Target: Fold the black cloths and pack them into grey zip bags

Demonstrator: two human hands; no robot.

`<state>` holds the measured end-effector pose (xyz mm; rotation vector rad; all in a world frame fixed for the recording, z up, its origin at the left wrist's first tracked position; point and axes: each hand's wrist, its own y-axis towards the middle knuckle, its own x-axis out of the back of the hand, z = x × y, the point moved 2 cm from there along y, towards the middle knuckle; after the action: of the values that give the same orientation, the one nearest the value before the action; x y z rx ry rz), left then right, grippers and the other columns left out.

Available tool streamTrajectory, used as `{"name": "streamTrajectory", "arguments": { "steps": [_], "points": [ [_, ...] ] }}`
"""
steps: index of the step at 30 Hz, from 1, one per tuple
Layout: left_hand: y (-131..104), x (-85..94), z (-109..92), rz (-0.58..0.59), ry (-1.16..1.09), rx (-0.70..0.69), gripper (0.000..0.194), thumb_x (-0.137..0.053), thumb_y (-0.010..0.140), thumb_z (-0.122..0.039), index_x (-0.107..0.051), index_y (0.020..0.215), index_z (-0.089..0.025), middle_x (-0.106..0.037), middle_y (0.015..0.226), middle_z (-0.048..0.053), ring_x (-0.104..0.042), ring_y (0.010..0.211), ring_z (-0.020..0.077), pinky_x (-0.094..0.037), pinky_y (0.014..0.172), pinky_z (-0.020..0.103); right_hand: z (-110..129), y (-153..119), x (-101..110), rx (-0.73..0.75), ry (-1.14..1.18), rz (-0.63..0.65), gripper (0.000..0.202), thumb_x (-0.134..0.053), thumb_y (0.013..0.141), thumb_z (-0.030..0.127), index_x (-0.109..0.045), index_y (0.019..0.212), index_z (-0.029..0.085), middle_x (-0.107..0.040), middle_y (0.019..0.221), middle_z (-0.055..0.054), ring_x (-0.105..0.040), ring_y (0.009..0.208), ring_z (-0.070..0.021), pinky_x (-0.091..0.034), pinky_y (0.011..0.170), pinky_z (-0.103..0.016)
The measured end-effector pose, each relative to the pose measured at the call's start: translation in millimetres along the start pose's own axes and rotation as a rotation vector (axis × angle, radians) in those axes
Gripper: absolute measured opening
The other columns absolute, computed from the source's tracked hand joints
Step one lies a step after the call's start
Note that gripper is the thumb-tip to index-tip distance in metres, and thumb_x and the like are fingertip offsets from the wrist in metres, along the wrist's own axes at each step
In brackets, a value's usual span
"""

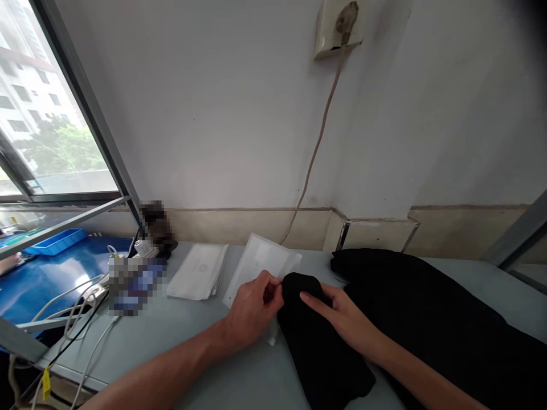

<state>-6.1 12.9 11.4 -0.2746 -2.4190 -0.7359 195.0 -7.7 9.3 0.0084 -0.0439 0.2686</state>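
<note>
A piece of black cloth [314,336] hangs down between my two hands over the grey tabletop. Its upper end is rounded and folded over. My right hand [337,313] grips it from the right, thumb lying on top and fingers behind. At the upper left edge my left hand [258,302] is closed in a pinch, thumb against forefinger; whether it holds only the cloth edge or something tiny too, I cannot make out. Right of my hands lies a larger heap of black fabric [419,302]. Behind my left hand is a translucent plastic bag [260,259], partly covered.
A stack of flat white packets [199,270] lies left of the bag. Further left are blurred items, white cables [92,296] and a blue surface with a blue tray [60,242]. Metal frame bars [64,225] stand at both sides. A cord [320,131] drops from the wall socket [337,28].
</note>
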Motion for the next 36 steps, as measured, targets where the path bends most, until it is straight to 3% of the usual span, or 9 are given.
{"name": "streamTrajectory", "arguments": {
  "steps": [5,10,16,19,23,26,28,33,36],
  "points": [
    [-9.1,-4.6,-4.5,0.066,-0.063,-0.151,0.016,-0.052,0.102,-0.030,-0.062,0.109,-0.019,-0.068,0.076,-0.001,-0.059,0.064,0.0110,-0.045,0.061,0.020,0.6,5.7,0.5,0.127,-0.132,-0.091,0.044,-0.072,0.087,0.061,-0.080,0.100,0.020,-0.079,0.096,-0.006,-0.070,0.098,-0.0324,-0.056,0.089,-0.041],
    [-4.8,-2.1,-8.9,0.115,0.066,-0.230,0.025,-0.049,0.105,-0.031,-0.067,0.116,-0.019,-0.070,0.085,0.004,-0.064,0.072,0.0150,-0.051,0.070,0.025,-0.1,5.6,-1.4,0.054,-0.027,-0.012,0.047,-0.077,0.082,0.063,-0.079,0.103,0.020,-0.081,0.104,-0.007,-0.072,0.099,-0.0324,-0.056,0.096,-0.044],
    [4.4,16.1,-16.3,0.036,0.310,-0.326,0.039,-0.043,0.109,-0.024,-0.065,0.139,-0.039,-0.057,0.141,0.009,-0.052,0.132,0.0278,-0.042,0.111,0.049,-8.6,4.2,6.1,-0.179,0.254,-0.106,0.048,-0.075,0.085,0.060,-0.075,0.118,0.026,-0.083,0.102,-0.006,-0.078,0.093,-0.0302,-0.061,0.091,-0.043],
    [8.2,21.2,-9.8,0.019,0.304,-0.233,0.047,-0.046,0.109,-0.031,-0.046,0.155,-0.040,-0.039,0.162,0.008,-0.035,0.150,0.0311,-0.033,0.120,0.054,-8.8,3.2,6.7,-0.205,0.294,-0.059,0.050,-0.075,0.086,0.058,-0.073,0.126,0.027,-0.083,0.104,-0.007,-0.080,0.092,-0.0297,-0.062,0.089,-0.043],
    [14.7,22.0,12.9,0.047,0.084,0.151,0.101,-0.069,0.092,-0.059,-0.010,0.168,-0.028,-0.027,0.169,0.016,-0.033,0.152,0.0368,-0.036,0.121,0.054,-5.4,2.5,4.5,-0.206,0.228,-0.013,0.055,-0.076,0.083,0.063,-0.075,0.122,0.024,-0.084,0.102,-0.008,-0.080,0.090,-0.0306,-0.063,0.088,-0.044],
    [20.4,23.0,29.4,0.105,-0.200,0.452,0.103,-0.072,0.086,-0.067,-0.023,0.164,-0.021,-0.046,0.157,0.021,-0.055,0.137,0.0364,-0.048,0.109,0.050,-3.7,5.0,3.7,-0.179,0.197,0.005,0.057,-0.078,0.080,0.066,-0.078,0.117,0.024,-0.083,0.106,-0.007,-0.079,0.095,-0.0321,-0.061,0.093,-0.047],
    [24.4,26.6,33.8,0.126,-0.413,0.543,0.094,-0.072,0.087,-0.065,-0.032,0.159,-0.021,-0.061,0.143,0.019,-0.066,0.122,0.0322,-0.055,0.098,0.045,-3.2,8.2,4.2,-0.109,0.146,0.017,0.055,-0.079,0.079,0.067,-0.080,0.113,0.024,-0.083,0.110,-0.007,-0.077,0.102,-0.0340,-0.057,0.102,-0.049],
    [25.9,33.5,28.8,0.378,-0.585,0.563,0.067,-0.085,0.075,-0.059,-0.066,0.126,-0.018,-0.075,0.117,0.012,-0.073,0.098,0.0256,-0.058,0.080,0.034,-4.2,14.1,8.6,0.000,0.009,-0.039,0.056,-0.076,0.080,0.069,-0.081,0.112,0.023,-0.082,0.117,-0.008,-0.073,0.112,-0.0380,-0.053,0.107,-0.053],
    [21.4,28.1,25.8,0.489,-0.615,0.551,0.060,-0.091,0.069,-0.054,-0.073,0.112,-0.017,-0.076,0.110,0.010,-0.072,0.096,0.0240,-0.056,0.079,0.031,-4.1,13.8,9.5,0.038,-0.012,-0.038,0.057,-0.076,0.080,0.068,-0.081,0.114,0.023,-0.081,0.119,-0.008,-0.073,0.111,-0.0380,-0.054,0.105,-0.053]
  ]
}}
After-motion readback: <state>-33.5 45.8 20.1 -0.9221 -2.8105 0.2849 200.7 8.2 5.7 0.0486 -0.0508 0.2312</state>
